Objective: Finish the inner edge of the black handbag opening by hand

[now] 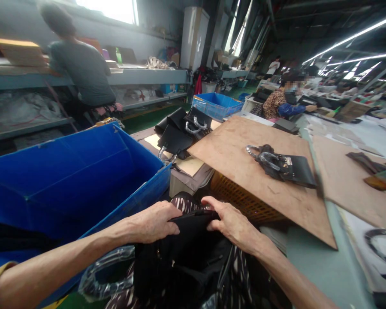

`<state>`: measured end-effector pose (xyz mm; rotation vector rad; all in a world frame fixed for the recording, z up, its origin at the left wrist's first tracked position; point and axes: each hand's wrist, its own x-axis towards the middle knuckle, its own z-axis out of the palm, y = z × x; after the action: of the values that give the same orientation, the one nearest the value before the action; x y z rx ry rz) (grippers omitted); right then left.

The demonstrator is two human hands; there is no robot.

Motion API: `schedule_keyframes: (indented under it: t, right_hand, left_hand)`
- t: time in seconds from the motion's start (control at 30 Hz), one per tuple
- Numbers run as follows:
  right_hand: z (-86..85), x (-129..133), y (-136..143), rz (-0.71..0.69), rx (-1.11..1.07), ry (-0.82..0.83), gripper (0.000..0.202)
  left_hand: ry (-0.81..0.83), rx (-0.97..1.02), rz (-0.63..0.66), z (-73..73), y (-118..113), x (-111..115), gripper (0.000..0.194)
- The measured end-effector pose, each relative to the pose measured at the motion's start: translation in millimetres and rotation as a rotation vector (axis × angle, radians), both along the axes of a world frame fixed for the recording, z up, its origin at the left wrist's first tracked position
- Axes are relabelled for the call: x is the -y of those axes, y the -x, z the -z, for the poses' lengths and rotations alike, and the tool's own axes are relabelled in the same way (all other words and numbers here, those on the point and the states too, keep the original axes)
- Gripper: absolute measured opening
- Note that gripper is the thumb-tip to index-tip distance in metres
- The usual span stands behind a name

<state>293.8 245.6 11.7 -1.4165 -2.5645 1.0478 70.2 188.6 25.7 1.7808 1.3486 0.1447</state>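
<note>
A black handbag (186,253) lies across my lap, its opening toward my hands. One handle (107,274), wrapped in clear plastic, sticks out at the lower left. My left hand (159,221) grips the bag's upper left edge between thumb and fingers. On the right side of the same edge, my right hand (227,219) has its thumb and fingers around the material. Small metal fittings show on the dark fabric between my arms. The bag's lower part runs out of the picture.
A large blue bin (58,171) stands at my left. Ahead on the right, a wooden board (234,146) carries another black handbag (286,167). More black bags (176,133) are piled beyond the bin. One person (80,64) sits at the back left, another (279,101) works at the right.
</note>
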Motion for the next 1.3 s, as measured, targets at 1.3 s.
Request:
schedule_keyframes:
  t: [1.3]
  right_hand:
    - [-10.8, -3, 41, -0.41, 0.119, -0.374, 0.017]
  left_hand:
    - [-0.175, -0.265, 0.047, -2.3, 1, 11, 0.018]
